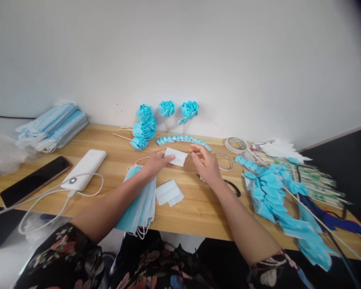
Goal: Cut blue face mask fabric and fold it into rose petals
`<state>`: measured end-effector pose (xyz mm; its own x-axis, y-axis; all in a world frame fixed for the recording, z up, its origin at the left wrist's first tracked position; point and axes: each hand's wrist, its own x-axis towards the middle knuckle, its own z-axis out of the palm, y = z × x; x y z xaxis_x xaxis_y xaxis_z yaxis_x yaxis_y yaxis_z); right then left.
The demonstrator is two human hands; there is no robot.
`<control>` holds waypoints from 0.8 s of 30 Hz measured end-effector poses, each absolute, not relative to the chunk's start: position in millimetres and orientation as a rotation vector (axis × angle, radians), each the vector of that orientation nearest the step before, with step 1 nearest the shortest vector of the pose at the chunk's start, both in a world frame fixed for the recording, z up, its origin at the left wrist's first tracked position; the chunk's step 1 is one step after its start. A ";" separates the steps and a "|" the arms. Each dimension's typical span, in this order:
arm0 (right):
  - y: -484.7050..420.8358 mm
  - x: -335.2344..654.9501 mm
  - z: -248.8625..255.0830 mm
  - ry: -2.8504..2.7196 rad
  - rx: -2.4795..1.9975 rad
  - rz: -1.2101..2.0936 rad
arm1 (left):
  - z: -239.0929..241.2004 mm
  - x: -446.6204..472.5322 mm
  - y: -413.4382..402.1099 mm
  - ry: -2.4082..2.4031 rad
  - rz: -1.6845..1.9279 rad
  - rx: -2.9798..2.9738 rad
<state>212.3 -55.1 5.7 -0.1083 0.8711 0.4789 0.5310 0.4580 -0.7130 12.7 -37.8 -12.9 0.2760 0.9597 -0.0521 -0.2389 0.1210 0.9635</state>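
Observation:
A small white rectangle of mask fabric (pixel 177 157) is pinched between the thumb and fingers of my left hand (pixel 157 163). My right hand (pixel 205 160) is beside the fabric's right edge, fingers bent and drawn together. Whether those fingertips grip anything is too small to tell. On the wood below lie cut pale fabric pieces (pixel 169 193), overlapping. Under my left forearm a stack of blue face masks (pixel 144 200) is partly hidden. Partly behind my right wrist, a black curved handle (pixel 233 187) shows, perhaps from scissors.
Blue fabric flowers (pixel 144 126) on sticks and a folded petal strip (pixel 183 139) lie near the wall. Tape rolls (pixel 235 145) and blue petal strips (pixel 266 192) are at right. A phone (pixel 36 180), white power bank (pixel 84 170) and more masks (pixel 52 124) occupy the left.

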 end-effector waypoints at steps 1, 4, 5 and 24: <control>-55.4 213.1 7.0 -1.795 -1.186 0.397 | -14.6 12.1 -36.1 0.880 1.101 1.042; -56.5 214.2 8.4 -1.890 -1.150 0.234 | -17.4 9.7 -32.2 0.874 1.177 0.969; -56.9 214.0 7.9 -1.931 -1.145 0.199 | -17.5 9.2 -31.6 0.860 1.186 0.954; -57.4 207.7 1.1 -2.073 -0.977 0.299 | -6.6 21.0 -48.5 0.680 1.125 0.889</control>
